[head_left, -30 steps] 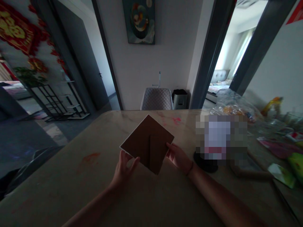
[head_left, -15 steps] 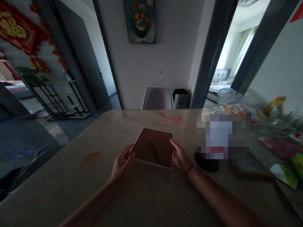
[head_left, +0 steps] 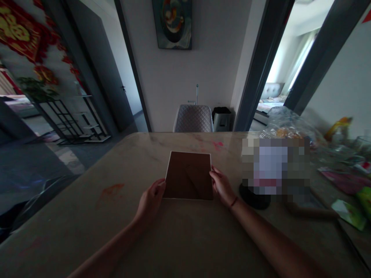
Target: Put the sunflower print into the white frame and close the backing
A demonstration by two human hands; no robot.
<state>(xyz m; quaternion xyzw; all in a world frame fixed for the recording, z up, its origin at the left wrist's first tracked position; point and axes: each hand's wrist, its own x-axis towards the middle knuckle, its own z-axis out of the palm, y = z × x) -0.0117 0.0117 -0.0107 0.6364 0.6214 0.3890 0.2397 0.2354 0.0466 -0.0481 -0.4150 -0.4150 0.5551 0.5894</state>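
Note:
A photo frame [head_left: 181,175] with a thin white border is held over the middle of the table, its brown back facing me. A flat easel leg shows faintly on that back. My left hand [head_left: 151,197] is closed on the frame's left edge near the lower corner. On the opposite edge, my right hand [head_left: 222,187] grips it, fingers along the side. Whether the frame's lower edge touches the table, I cannot tell. The front of the frame is hidden.
The marbled table [head_left: 116,227] carries orange and pink stains. A black round base [head_left: 255,199] stands right of my right hand, its upper part blurred out. Plastic bags [head_left: 285,123] and packets crowd the right side. A quilted chair [head_left: 193,117] is beyond the far edge.
The frame has turned from a skewed, tilted pose to face me more squarely. Its right lower corner has risen slightly and the left one has dropped. Both hands stay on its sides.

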